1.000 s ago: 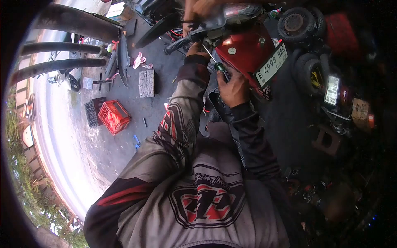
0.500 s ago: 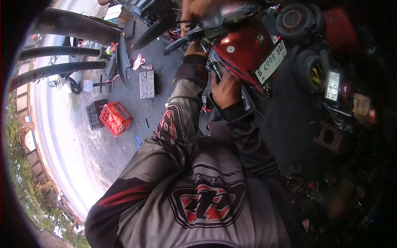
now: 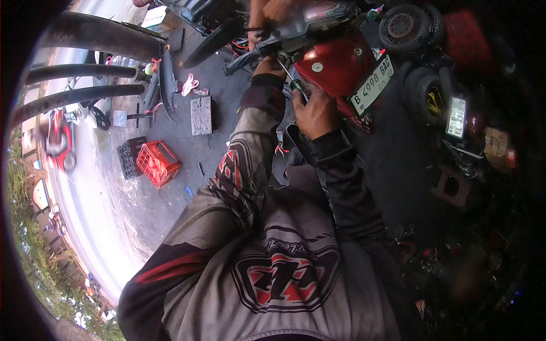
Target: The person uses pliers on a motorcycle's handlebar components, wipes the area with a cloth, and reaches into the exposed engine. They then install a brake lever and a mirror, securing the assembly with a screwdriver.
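My right hand (image 3: 317, 113) is closed around the dark green handle of a screwdriver (image 3: 298, 88). The metal shaft points up and left, beneath the motorcycle's handlebar area, where its tip is hard to make out. My left hand (image 3: 269, 67) reaches in under the handlebar (image 3: 242, 63), beside the shaft; its fingers are mostly hidden there. Just right of the screwdriver is the red front panel (image 3: 333, 65) of the motorcycle, bearing a white number plate (image 3: 372, 85).
Another person's arm (image 3: 256, 23) reaches in at the top. On the floor to the left lie a red crate (image 3: 158, 163) and a speckled block (image 3: 201, 115). Wheels with tyres (image 3: 405, 28) stand at the upper right. A road (image 3: 85, 187) runs along the left.
My right hand has shifted slightly right, and the screwdriver now leans more, with more shaft showing. My left hand stays in about the same place. A red motorbike has appeared on the road.
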